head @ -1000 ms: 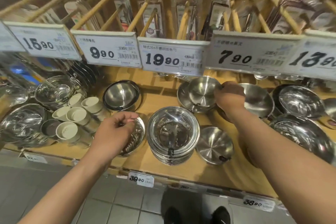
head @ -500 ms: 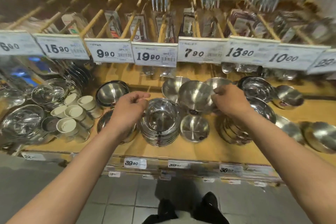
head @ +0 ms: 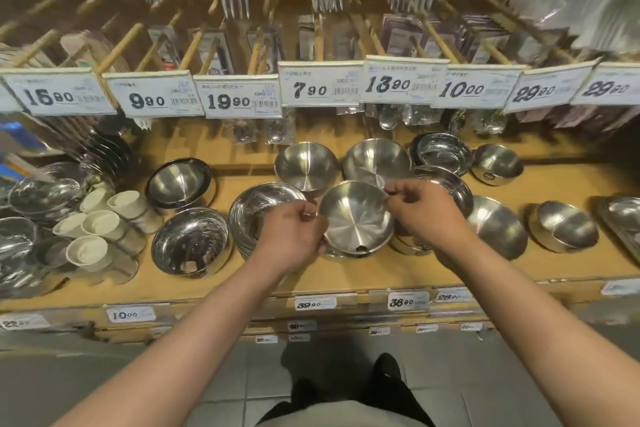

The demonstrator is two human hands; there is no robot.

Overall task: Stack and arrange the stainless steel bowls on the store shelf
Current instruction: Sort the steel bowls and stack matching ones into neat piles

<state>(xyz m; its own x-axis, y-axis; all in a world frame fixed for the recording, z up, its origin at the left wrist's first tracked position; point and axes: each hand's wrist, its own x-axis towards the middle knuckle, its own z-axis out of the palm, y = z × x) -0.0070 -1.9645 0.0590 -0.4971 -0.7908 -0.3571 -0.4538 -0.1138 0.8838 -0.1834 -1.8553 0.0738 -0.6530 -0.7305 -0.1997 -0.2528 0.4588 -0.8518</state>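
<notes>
A matte steel bowl hangs just above another bowl near the front middle of the wooden shelf. My left hand pinches its left rim and my right hand pinches its right rim. To its left stands a stack of shiny bowls, partly hidden by my left hand. Behind are two matte bowls, one on the left and one on the right. More steel bowls lie to the right, one close by and one further out.
Price tags hang on a rail above the bowls, with packaged utensils on wooden pegs behind. White cups and shiny bowls crowd the shelf's left. A dark-rimmed bowl sits behind them. Tiled floor and my shoes lie below.
My right hand carried the matte bowl forward to the front middle. My left hand left the stack on the left and took the bowl's left rim. The view pulled back and rightward.
</notes>
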